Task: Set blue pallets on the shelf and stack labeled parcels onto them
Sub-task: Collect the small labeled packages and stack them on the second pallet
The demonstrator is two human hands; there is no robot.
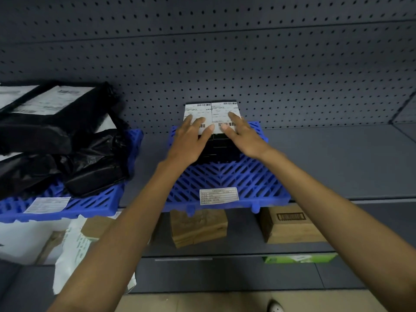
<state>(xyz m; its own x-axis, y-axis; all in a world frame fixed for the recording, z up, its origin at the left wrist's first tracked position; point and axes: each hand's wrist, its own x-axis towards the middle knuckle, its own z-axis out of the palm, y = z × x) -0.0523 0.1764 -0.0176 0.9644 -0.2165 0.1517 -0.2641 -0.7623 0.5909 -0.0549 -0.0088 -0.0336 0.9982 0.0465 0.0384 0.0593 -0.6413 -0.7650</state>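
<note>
A blue slatted pallet [227, 179] lies on the grey shelf in the middle, a white label on its front edge. At its back stand two stacks of black boxed parcels [219, 146] side by side, each topped with a white barcode label. My left hand [191, 136] rests with straight fingers on the left stack's label. On the right stack's label my right hand [240, 134] lies flat. A second blue pallet [94, 201] at the left carries a heap of black bagged parcels [58, 136] with white labels.
The grey shelf [337, 161] stretches bare to the right of the middle pallet, backed by a perforated panel. Below it stand brown cartons [198, 226], a white bag [74, 255] and a green box [297, 258]. A shoe tip [275, 307] shows on the floor.
</note>
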